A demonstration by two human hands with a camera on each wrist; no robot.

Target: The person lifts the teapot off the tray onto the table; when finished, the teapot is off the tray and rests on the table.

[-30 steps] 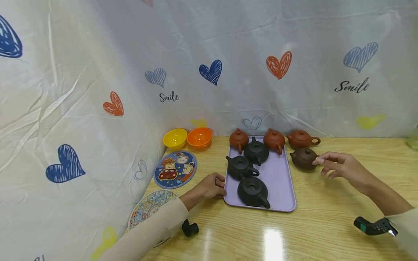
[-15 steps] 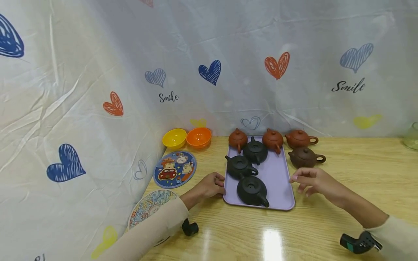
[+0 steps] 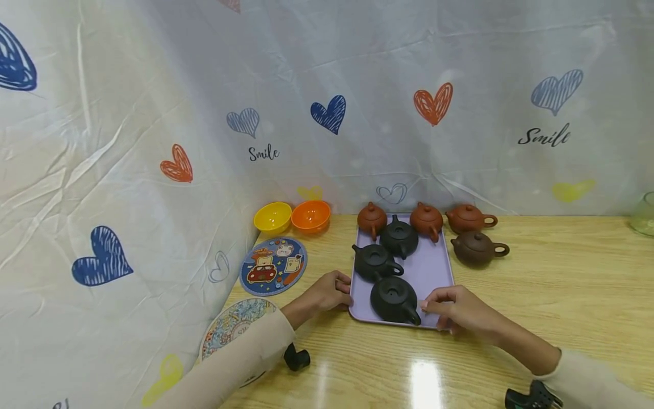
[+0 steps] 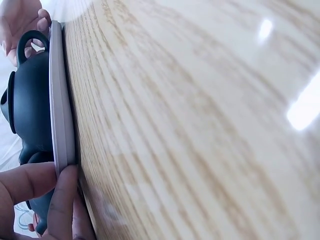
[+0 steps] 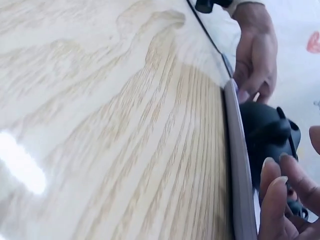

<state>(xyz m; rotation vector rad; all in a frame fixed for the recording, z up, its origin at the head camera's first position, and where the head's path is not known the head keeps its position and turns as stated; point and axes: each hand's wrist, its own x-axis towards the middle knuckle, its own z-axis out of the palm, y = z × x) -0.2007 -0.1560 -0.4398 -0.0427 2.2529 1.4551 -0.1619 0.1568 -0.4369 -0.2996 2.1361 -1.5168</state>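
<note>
5 likely fragile, slide-prone teapots (image 3: 392, 298) load the stiff-looking lilac tray (image 3: 431, 270) on the surface (image 3: 562, 284); laden weight is judged considerable. Left hand (image 3: 327, 291) pinches the left rim; right hand (image 3: 462, 309), fingers loosely parted, is at the near right corner. Advised hold: 2 side rims, level.

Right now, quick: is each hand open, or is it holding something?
Left hand: closed, pinching the rim of the purple tray.
Right hand: open, holding nothing, at the tray's near right corner; whether it touches cannot be told.
</note>
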